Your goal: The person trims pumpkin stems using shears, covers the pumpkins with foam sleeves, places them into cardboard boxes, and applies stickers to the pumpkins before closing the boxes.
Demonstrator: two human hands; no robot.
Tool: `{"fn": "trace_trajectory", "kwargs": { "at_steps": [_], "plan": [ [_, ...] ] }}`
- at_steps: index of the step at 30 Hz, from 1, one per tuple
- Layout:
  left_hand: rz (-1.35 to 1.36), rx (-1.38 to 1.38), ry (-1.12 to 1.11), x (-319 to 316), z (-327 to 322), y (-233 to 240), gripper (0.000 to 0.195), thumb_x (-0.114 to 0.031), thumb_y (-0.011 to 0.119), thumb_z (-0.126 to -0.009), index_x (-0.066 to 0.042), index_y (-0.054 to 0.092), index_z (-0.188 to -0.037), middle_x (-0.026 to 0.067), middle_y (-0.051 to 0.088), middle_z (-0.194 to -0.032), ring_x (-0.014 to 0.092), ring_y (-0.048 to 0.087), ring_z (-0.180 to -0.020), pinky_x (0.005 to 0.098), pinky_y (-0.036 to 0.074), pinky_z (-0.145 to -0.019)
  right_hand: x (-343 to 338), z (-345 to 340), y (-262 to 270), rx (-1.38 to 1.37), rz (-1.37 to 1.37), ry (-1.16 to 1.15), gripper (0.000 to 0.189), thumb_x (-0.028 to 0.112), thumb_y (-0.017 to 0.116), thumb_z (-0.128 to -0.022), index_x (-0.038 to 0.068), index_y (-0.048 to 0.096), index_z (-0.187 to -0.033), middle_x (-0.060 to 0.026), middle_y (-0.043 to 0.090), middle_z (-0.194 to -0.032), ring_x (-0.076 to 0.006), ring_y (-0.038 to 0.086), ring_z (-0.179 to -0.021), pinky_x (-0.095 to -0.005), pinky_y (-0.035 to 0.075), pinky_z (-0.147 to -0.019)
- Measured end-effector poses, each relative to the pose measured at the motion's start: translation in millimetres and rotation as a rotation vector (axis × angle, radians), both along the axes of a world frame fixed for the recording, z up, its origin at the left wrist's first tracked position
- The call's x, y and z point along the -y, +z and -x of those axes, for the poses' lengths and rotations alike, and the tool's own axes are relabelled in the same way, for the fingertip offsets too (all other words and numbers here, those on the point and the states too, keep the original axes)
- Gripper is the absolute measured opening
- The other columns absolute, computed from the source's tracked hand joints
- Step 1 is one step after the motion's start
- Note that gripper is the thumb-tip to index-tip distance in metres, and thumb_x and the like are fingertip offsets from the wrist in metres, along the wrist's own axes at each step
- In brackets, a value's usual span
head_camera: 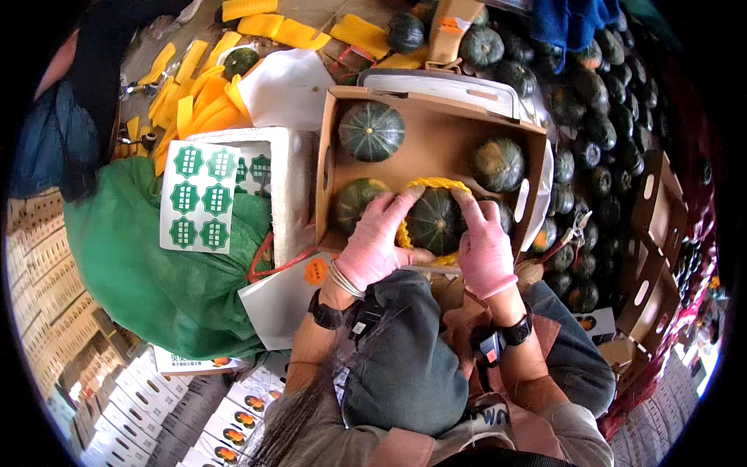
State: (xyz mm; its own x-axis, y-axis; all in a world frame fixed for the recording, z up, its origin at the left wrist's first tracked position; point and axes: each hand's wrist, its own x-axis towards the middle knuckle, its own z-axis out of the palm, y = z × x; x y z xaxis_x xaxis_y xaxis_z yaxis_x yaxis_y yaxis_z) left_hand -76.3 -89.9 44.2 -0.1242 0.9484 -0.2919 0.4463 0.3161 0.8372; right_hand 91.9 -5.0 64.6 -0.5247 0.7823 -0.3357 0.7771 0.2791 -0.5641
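Observation:
My left hand (379,236) and my right hand (485,248), in pink gloves with bare fingertips, hold a dark green pumpkin (435,219) from both sides. A yellow foam net (402,233) surrounds the pumpkin, its rim showing around it. Both hands are over the near side of an open cardboard box (432,111). Inside the box, a green pumpkin (372,131) lies at the far left and a green-and-orange one (498,164) at the right. Another pumpkin (357,201) sits beside my left hand, and one more (503,216) is partly hidden behind my right hand.
Many pumpkins (598,131) lie to the right, with snips (575,230) among them. A sheet of green stickers (201,198) rests by a white foam box (280,198) and green cloth (134,262). Yellow foam nets (204,102) lie at the upper left; cardboard boxes (648,257) stand at right.

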Motion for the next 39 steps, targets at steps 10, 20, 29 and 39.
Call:
{"fn": "trace_trajectory", "kwargs": {
  "at_steps": [10, 20, 29, 39],
  "plan": [
    [-0.110, 0.057, -0.054, 10, 7, -19, 0.098, -0.032, 0.082, -0.056, -0.010, 0.033, -0.138, 0.0203, 0.044, -0.126, 0.035, 0.042, -0.118, 0.0399, 0.035, -0.102, -7, -7, -12, -0.216, -0.055, 0.085, 0.064, -0.011, 0.038, -0.066, 0.005, 0.045, -0.128, -0.0236, 0.050, -0.104, -0.0417, 0.050, -0.097, -0.0431, 0.042, -0.088],
    [-0.446, 0.017, -0.188, 2, 11, 37, 0.128, -0.069, 0.070, -0.048, -0.003, 0.016, -0.143, 0.0237, 0.029, -0.136, 0.043, 0.038, -0.114, 0.0498, 0.029, -0.098, 5, 10, 13, -0.797, 0.489, -0.079, 0.126, 0.023, 0.091, -0.049, 0.002, 0.008, -0.142, -0.0156, 0.038, -0.131, -0.0260, 0.043, -0.117, -0.0354, 0.036, -0.101],
    [-0.066, -0.804, 0.174, -72, 170, 9, 0.041, -0.017, 0.052, -0.084, 0.000, 0.048, -0.122, 0.0221, 0.049, -0.124, 0.034, 0.049, -0.114, 0.0395, 0.040, -0.096, -43, 42, -21, 0.159, -0.592, 0.007, 0.090, 0.021, 0.080, -0.044, 0.015, 0.042, -0.126, -0.0232, 0.040, -0.121, -0.0414, 0.043, -0.111, -0.0502, 0.041, -0.088],
    [0.636, -1.337, 0.028, -74, 293, -17, 0.034, -0.033, 0.050, -0.086, -0.010, 0.060, -0.109, 0.0121, 0.053, -0.121, 0.027, 0.048, -0.112, 0.0403, 0.038, -0.094, -53, 80, -37, 0.357, -0.401, 0.068, 0.092, 0.034, 0.081, -0.044, 0.017, 0.045, -0.127, -0.0191, 0.048, -0.116, -0.0362, 0.048, -0.105, -0.0555, 0.034, -0.093]
  ]
}}
